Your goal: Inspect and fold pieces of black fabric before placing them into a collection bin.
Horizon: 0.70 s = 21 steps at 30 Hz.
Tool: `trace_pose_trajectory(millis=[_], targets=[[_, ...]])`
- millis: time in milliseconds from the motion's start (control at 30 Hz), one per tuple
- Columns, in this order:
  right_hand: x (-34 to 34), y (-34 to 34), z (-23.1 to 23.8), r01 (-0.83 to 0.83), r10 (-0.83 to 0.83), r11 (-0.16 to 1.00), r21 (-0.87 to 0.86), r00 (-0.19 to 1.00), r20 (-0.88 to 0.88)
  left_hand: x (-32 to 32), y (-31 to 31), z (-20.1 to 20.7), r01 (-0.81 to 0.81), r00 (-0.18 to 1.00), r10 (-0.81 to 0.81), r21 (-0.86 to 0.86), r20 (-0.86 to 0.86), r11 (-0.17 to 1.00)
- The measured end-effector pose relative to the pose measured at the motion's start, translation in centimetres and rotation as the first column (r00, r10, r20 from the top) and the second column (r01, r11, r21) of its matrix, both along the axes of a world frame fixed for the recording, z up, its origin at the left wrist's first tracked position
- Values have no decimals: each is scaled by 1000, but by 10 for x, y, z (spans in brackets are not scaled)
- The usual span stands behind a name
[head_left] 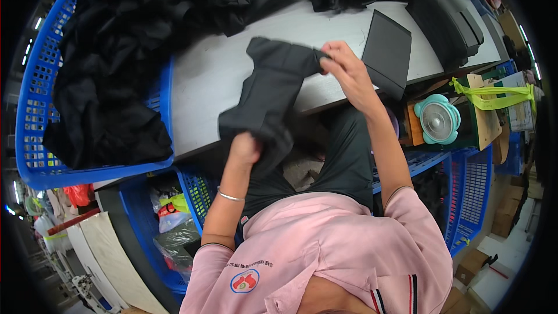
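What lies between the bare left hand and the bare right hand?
In the head view, an irregular black cloth piece spans from the left hand, partly hidden, to the right hand.

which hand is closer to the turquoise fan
Right. The right hand is left of the turquoise fan and a bit higher in the picture; the left hand is much farther left.

Light is even, edges bend, held cloth (270,84) blurs.
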State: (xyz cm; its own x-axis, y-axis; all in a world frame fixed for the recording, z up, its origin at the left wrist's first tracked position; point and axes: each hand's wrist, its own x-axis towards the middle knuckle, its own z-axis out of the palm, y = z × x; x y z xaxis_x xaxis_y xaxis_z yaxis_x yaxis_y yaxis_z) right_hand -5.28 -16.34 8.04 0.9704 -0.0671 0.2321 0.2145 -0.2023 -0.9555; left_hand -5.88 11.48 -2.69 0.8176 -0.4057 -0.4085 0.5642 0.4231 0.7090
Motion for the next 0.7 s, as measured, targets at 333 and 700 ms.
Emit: trace_pose_trajectory(millis=[333, 700], targets=[[-21, 16, -27, 499, -499, 849, -172, 866, 46, 6, -13, 41, -384, 806, 135, 335, 577, 860], [-22, 46, -61, 393, -380, 920, -16, 879, -287, 57, -57, 50, 241, 952, -195, -186, 235, 953]])
